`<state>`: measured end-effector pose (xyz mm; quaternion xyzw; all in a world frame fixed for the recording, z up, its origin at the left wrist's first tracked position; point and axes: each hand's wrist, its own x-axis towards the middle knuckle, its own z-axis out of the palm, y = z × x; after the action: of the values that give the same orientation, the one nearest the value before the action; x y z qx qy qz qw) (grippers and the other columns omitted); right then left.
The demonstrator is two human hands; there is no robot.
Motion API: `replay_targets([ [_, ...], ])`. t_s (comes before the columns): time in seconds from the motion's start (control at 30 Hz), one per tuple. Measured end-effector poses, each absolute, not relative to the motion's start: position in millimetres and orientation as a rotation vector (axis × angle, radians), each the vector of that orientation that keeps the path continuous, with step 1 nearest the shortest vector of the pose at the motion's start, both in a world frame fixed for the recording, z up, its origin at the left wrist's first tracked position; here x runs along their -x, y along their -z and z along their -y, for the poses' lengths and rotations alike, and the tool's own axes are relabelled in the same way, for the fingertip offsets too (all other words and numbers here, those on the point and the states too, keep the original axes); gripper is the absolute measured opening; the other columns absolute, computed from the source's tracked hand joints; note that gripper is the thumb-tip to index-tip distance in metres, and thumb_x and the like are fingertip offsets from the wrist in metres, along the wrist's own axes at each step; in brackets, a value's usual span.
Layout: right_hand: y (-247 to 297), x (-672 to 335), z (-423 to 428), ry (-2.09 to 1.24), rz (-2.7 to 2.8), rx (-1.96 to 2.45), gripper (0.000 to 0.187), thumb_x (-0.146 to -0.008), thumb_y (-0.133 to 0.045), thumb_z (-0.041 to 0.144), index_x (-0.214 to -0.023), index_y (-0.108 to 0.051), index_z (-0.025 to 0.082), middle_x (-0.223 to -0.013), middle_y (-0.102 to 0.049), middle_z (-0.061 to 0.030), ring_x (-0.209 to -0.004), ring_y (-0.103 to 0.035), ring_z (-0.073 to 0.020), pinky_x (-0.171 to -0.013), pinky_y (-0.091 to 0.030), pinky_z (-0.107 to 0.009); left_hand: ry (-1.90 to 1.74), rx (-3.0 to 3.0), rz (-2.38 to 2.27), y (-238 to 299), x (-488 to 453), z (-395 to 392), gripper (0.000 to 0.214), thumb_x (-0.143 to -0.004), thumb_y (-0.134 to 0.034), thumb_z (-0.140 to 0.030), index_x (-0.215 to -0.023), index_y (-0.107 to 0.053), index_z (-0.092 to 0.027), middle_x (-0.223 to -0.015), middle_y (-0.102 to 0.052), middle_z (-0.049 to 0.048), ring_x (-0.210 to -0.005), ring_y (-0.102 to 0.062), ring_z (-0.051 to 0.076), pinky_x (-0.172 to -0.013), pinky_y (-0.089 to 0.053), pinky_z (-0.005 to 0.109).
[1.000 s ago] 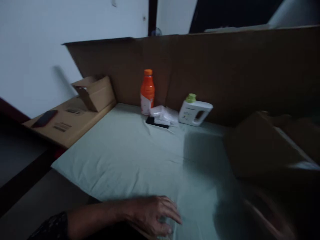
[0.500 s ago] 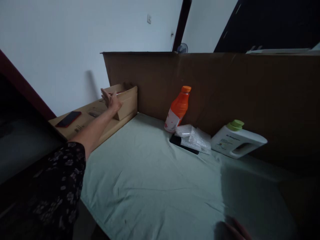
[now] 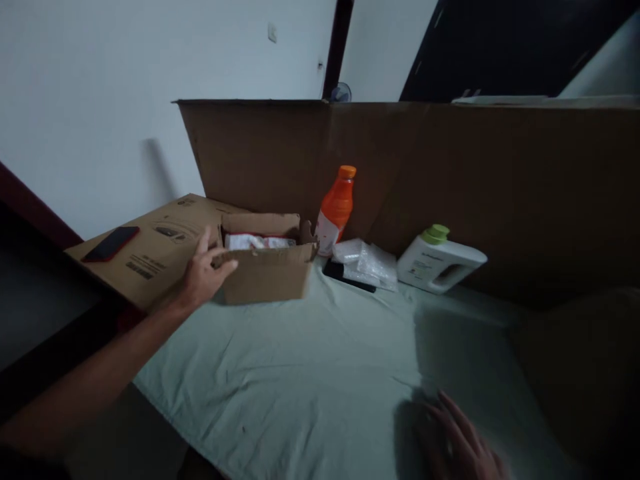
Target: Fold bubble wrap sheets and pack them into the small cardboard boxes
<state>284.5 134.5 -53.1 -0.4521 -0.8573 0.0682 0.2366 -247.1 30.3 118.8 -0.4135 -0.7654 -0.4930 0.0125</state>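
My left hand (image 3: 204,272) grips the left end of a small open cardboard box (image 3: 264,272), thumb on its rim. The box rests on the pale green cloth (image 3: 310,360) and partly on a flat cardboard sheet (image 3: 150,253); white and red packets show inside it. My right hand (image 3: 457,443) lies low at the bottom right, fingers spread flat on the cloth, holding nothing.
An orange bottle (image 3: 335,210), a clear plastic bag (image 3: 364,262) over a black phone (image 3: 336,271), and a white jug with a green cap (image 3: 440,260) stand by the tall cardboard wall (image 3: 450,167). A red-edged phone (image 3: 110,243) lies on the flat cardboard. A dark box (image 3: 585,360) sits right.
My left hand has pulled the small box from the flat cardboard toward the cloth, turning its open top into view. My right hand has come further into view.
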Motion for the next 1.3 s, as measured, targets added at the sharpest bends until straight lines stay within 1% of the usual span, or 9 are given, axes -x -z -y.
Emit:
replay_targets([
  [0.13,0,-249,-96,-0.41,2.304,1.109,0.049,-0.096,-0.055,0.044,-0.144,-0.051,0.031,-0.156,-0.049,-0.0106,-0.137,-0.054,-0.0348,-0.104,-0.053,-0.057,1.554,1.651,2.385,-97,171,36,0.019,-0.079,-0.066,-0.041,-0.08,-0.072,-0.023,-0.166,-0.035,0.0023,-0.146,-0.043,0.037,-0.121,-0.038,0.047],
  [0.2,-17,-234,-76,-0.537,2.307,1.03,0.061,-0.097,-0.056,0.044,-0.153,-0.038,0.03,-0.16,-0.043,-0.0116,-0.143,-0.048,-0.0328,-0.11,-0.05,-0.054,1.636,1.652,2.345,-87,142,58,0.02,-0.078,-0.069,-0.039,-0.094,-0.071,-0.026,-0.168,-0.03,0.0006,-0.143,-0.048,0.037,-0.117,-0.043,0.048],
  [0.3,-26,-226,-54,-0.694,2.366,0.919,0.078,-0.095,-0.059,0.049,-0.161,-0.023,0.027,-0.159,-0.044,-0.0155,-0.143,-0.048,-0.0335,-0.109,-0.051,-0.051,1.877,1.447,2.282,-66,115,76,0.079,-0.069,-0.079,-0.041,-0.141,-0.046,-0.039,-0.172,-0.018,0.0013,-0.136,-0.055,0.038,-0.11,-0.05,0.051],
  [0.37,-25,-225,-47,-0.757,2.402,0.901,0.081,-0.094,-0.06,0.049,-0.162,-0.021,0.026,-0.154,-0.05,-0.0167,-0.138,-0.053,-0.0339,-0.107,-0.053,-0.05,1.971,1.377,2.384,-48,109,77,0.102,-0.064,-0.083,-0.045,-0.152,-0.031,-0.037,-0.169,-0.026,0.0067,-0.134,-0.056,0.039,-0.109,-0.051,0.052],
  [0.53,-19,-214,-65,-0.786,2.402,0.801,0.076,-0.096,-0.056,0.046,-0.161,-0.023,0.022,-0.15,-0.052,-0.0185,-0.135,-0.055,-0.0338,-0.107,-0.052,-0.048,1.807,1.549,2.949,-7,107,47,0.066,-0.067,-0.076,-0.056,-0.121,-0.063,-0.021,-0.122,-0.072,0.0124,-0.124,-0.063,0.038,-0.109,-0.05,0.052],
  [0.87,-67,-214,-239,-0.577,2.518,0.962,0.035,-0.092,-0.051,0.022,-0.122,-0.07,0.022,-0.13,-0.07,-0.0107,-0.117,-0.067,-0.0281,-0.1,-0.055,-0.045,1.814,1.317,2.718,41,85,10,0.065,-0.063,-0.075,-0.067,-0.103,-0.068,-0.016,-0.108,-0.075,0.0171,-0.111,-0.069,0.038,-0.105,-0.052,0.055],
  [1.03,-68,-143,-321,-0.074,2.575,1.172,0.041,-0.087,-0.06,0.015,-0.127,-0.067,0.015,-0.137,-0.065,-0.0154,-0.123,-0.061,-0.0305,-0.103,-0.049,-0.043,1.668,1.479,2.705,58,89,17,0.053,-0.071,-0.072,-0.066,-0.097,-0.075,-0.02,-0.096,-0.078,0.0134,-0.107,-0.071,0.038,-0.107,-0.052,0.052],
  [1.17,-58,-119,-351,-0.01,2.52,1.265,0.03,-0.093,-0.049,0.014,-0.109,-0.073,0.015,-0.129,-0.069,-0.0162,-0.114,-0.063,-0.0309,-0.099,-0.046,-0.044,1.624,1.463,2.67,63,93,22,0.045,-0.071,-0.074,-0.063,-0.095,-0.078,-0.024,-0.09,-0.078,0.0107,-0.107,-0.072,0.038,-0.097,-0.059,0.049],
  [1.3,-54,-134,-350,0.041,2.432,1.322,0.035,-0.097,-0.044,0.018,-0.122,-0.069,0.015,-0.13,-0.068,-0.0155,-0.118,-0.06,-0.0305,-0.1,-0.043,-0.043,1.61,1.465,2.702,69,98,26,0.043,-0.071,-0.075,-0.058,-0.097,-0.078,-0.024,-0.091,-0.078,0.0111,-0.109,-0.071,0.038,-0.091,-0.062,0.047],
])
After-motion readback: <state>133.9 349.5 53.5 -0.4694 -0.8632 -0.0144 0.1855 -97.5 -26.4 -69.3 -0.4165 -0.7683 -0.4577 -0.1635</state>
